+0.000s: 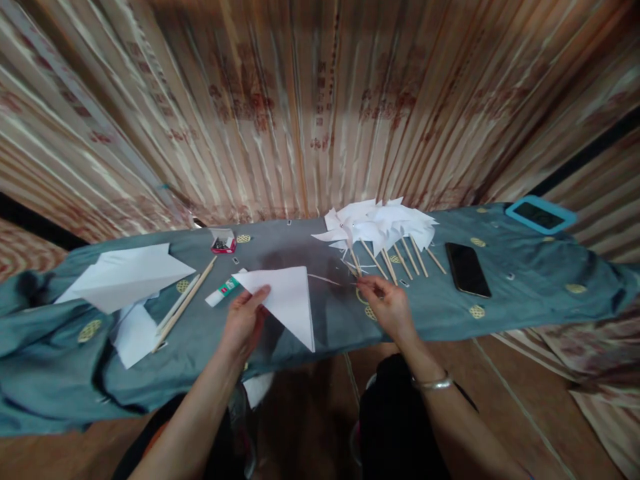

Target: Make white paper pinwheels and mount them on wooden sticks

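Note:
My left hand (246, 319) pinches a folded white paper triangle (293, 300) near its left corner, above the cloth-covered table. My right hand (387, 303) is closed, with thumb and fingers together at the end of a thin white paper strip (325, 279). The strip stretches from near the triangle toward those fingertips. Just beyond my right hand lie paper pinwheels (387, 223) on wooden sticks (390, 265), overlapping in a row. Narrow paper scraps (369, 268) lie among the sticks. A glue stick (223, 292) rests behind my left hand, partly covered by the triangle.
White paper sheets (133, 273) and loose sticks (184, 303) lie at the left. An open small red box (223, 243) of pins stands behind them. A black phone (468, 269) and a blue-framed device (541, 214) lie at the right. A curtain (310, 120) hangs behind the table.

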`<state>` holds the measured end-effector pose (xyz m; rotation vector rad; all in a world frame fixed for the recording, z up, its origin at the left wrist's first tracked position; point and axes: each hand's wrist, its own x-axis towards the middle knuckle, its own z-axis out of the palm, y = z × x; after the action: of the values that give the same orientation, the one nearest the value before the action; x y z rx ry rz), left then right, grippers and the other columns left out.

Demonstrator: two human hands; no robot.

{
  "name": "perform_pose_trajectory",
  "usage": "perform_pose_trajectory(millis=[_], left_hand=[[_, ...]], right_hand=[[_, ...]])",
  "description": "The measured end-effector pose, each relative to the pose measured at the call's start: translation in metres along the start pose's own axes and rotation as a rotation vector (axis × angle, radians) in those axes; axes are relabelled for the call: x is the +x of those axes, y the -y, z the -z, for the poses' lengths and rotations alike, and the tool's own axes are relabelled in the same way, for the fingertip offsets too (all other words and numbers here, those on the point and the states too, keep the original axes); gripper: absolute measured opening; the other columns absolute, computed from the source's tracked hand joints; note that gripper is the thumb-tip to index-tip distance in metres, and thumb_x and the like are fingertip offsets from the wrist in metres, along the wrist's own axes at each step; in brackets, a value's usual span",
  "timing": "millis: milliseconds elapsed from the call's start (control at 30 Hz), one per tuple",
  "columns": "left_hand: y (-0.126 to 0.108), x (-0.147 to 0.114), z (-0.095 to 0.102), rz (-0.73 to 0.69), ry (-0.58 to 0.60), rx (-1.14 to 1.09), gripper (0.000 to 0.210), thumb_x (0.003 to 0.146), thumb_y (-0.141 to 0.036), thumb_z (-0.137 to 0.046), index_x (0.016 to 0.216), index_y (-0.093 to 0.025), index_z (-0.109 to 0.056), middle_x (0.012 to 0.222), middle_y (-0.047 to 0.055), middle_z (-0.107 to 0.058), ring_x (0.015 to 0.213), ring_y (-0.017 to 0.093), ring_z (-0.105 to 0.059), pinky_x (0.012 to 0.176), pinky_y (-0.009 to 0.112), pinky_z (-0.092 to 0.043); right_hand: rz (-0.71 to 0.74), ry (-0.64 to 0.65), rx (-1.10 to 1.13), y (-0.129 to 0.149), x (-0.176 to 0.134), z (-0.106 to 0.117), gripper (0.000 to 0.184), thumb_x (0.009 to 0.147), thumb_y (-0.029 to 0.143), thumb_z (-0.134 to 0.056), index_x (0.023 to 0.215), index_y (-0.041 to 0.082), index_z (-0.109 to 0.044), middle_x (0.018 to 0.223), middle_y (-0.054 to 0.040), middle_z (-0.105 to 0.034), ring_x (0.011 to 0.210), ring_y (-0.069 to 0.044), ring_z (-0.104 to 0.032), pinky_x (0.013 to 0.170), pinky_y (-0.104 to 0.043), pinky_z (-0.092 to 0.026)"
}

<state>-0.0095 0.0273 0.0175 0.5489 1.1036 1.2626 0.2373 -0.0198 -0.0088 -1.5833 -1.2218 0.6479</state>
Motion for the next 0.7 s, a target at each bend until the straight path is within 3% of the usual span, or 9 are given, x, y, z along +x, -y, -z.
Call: perform_pose_trajectory(millis=[67, 133, 200, 267, 367, 500, 700], left_hand=[[0.003, -0.002, -0.003, 0.016, 0.035, 0.027, 0.021, 0.055, -0.021, -0.082, 0.073, -0.018, -0.074, 0.076, 0.004, -0.075, 0.067, 0.018, -0.067, 0.064, 0.026, -0.053], [0.007, -0.005, -0.007, 0.035, 0.06, 0.054, 0.025, 0.049, -0.025, -0.086, 0.07, -0.018, -0.075, 0.073, 0.004, -0.075, 0.064, 0.018, -0.066, 0.063, 0.027, -0.052], [0.011, -0.008, -0.012, 0.046, 0.073, 0.075, 0.031, 0.044, -0.027, -0.088, 0.07, -0.017, -0.075, 0.07, 0.004, -0.075, 0.063, 0.017, -0.065, 0.064, 0.027, -0.052], [0.016, -0.01, -0.015, 0.065, 0.09, 0.104, 0.036, 0.041, -0.029, -0.089, 0.071, -0.016, -0.075, 0.069, 0.004, -0.074, 0.062, 0.018, -0.065, 0.064, 0.028, -0.052], [0.021, -0.013, -0.017, 0.112, 0.122, 0.156, 0.039, 0.04, -0.032, -0.09, 0.071, -0.014, -0.075, 0.068, 0.006, -0.074, 0.061, 0.017, -0.064, 0.062, 0.027, -0.051], [0.024, -0.014, -0.016, 0.138, 0.131, 0.157, 0.041, 0.038, -0.032, -0.091, 0.071, -0.013, -0.075, 0.065, 0.005, -0.072, 0.059, 0.016, -0.062, 0.061, 0.026, -0.05], [0.026, -0.012, -0.017, 0.154, 0.122, 0.161, 0.038, 0.04, -0.029, -0.089, 0.071, -0.013, -0.075, 0.066, 0.005, -0.073, 0.058, 0.015, -0.062, 0.06, 0.025, -0.05]], right_hand=[[0.099, -0.042, -0.223, -0.011, 0.005, 0.015, 0.024, 0.087, 0.035, -0.054, 0.094, 0.02, -0.072, 0.085, -0.0069, -0.073, 0.078, -0.021, -0.066, 0.079, -0.037, -0.052], [0.247, -0.005, -0.378, -0.019, 0.006, 0.021, 0.029, 0.09, 0.029, -0.048, 0.103, 0.019, -0.071, 0.107, -0.0115, -0.07, 0.1, -0.025, -0.064, 0.092, -0.042, -0.049], [0.359, 0.058, -0.506, -0.023, 0.007, 0.021, 0.034, 0.091, 0.025, -0.044, 0.115, 0.018, -0.068, 0.132, -0.0158, -0.057, 0.124, -0.028, -0.052, 0.103, -0.047, -0.042], [0.371, 0.121, -0.632, -0.025, 0.009, 0.018, 0.038, 0.092, 0.021, -0.042, 0.121, 0.017, -0.065, 0.144, -0.0181, -0.044, 0.135, -0.032, -0.04, 0.106, -0.053, -0.038], [0.303, 0.182, -0.764, -0.025, 0.015, 0.018, 0.039, 0.091, 0.017, -0.041, 0.121, 0.017, -0.065, 0.146, -0.0191, -0.041, 0.137, -0.034, -0.036, 0.104, -0.056, -0.039], [0.268, 0.158, -0.82, -0.024, 0.022, 0.024, 0.038, 0.091, 0.016, -0.042, 0.122, 0.017, -0.064, 0.145, -0.0182, -0.043, 0.136, -0.033, -0.039, 0.103, -0.055, -0.041], [0.317, 0.179, -0.769, -0.031, 0.028, 0.025, 0.036, 0.09, 0.015, -0.042, 0.117, 0.015, -0.067, 0.124, -0.0137, -0.065, 0.116, -0.025, -0.059, 0.103, -0.041, -0.045]])
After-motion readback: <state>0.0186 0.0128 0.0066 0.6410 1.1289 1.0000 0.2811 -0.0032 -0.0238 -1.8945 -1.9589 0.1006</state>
